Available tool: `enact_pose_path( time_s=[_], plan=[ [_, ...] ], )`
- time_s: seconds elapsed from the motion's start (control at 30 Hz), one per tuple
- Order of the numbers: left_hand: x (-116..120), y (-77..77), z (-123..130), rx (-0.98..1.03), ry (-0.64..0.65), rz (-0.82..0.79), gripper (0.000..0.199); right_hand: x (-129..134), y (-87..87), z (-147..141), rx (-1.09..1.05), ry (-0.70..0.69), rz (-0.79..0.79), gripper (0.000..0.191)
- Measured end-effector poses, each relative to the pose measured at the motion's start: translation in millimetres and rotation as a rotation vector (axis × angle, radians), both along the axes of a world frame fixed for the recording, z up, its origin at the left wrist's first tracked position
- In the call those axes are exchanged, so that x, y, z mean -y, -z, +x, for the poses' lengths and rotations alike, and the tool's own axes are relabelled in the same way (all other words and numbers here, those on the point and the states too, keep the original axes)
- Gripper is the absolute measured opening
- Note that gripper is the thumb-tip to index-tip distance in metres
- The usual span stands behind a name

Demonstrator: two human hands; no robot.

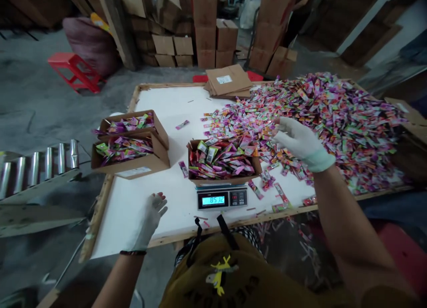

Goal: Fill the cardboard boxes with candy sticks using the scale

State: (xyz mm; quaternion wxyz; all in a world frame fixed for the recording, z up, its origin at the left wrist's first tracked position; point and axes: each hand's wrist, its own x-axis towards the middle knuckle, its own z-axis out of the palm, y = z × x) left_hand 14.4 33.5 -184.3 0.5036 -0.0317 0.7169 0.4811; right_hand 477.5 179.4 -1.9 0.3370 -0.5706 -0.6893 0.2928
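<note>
A brown carton (222, 182) full of small colourful packets rests on a digital scale (222, 198) with a lit display. To its right, my gloved right hand (295, 139) hovers over the large packet pile (333, 108), fingers apart and holding nothing visible. My gloved left hand (151, 217) is above the white tabletop (123, 214), left of the scale, with its fingers spread and nothing in it. Two more filled cartons (143, 168) stand side by side at the table's left edge. A few loose packets (182, 125) lie between the cartons.
Flattened cardboard (230, 80) is stacked at the table's far edge. A metal roller conveyor (43, 170) stands to the left. Beyond the table are a red stool (75, 70), a large sack (90, 46), a post (118, 28) and stacked cartons (205, 28).
</note>
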Motion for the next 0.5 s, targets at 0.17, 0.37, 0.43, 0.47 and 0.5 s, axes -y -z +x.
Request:
enact_pose_path(
  time_s=[0.17, 0.37, 0.43, 0.47, 0.5],
  plan=[
    [13, 11.6, -3, 0.037, 0.016, -0.005, 0.019, 6, -5.2, -40, 0.059, -0.067, 0.066, 0.045],
    [22, 16.6, -6, 0.080, 0.013, -0.019, 0.023, -2, -0.1, -81, 0.306, -0.166, 0.071, 0.052],
    [27, 18.7, -11, 0.087, 0.001, -0.020, 0.023, -5, -1.8, -96, 0.486, -0.194, 0.016, 0.057],
    [29, 20.2, -13, 0.094, -0.002, -0.016, 0.023, -6, -2.4, -103, 0.574, -0.206, -0.019, 0.060],
    [32, 21.9, -15, 0.101, -0.005, -0.012, 0.023, -7, -2.5, -110, 0.647, -0.211, -0.053, 0.062]
  ],
)
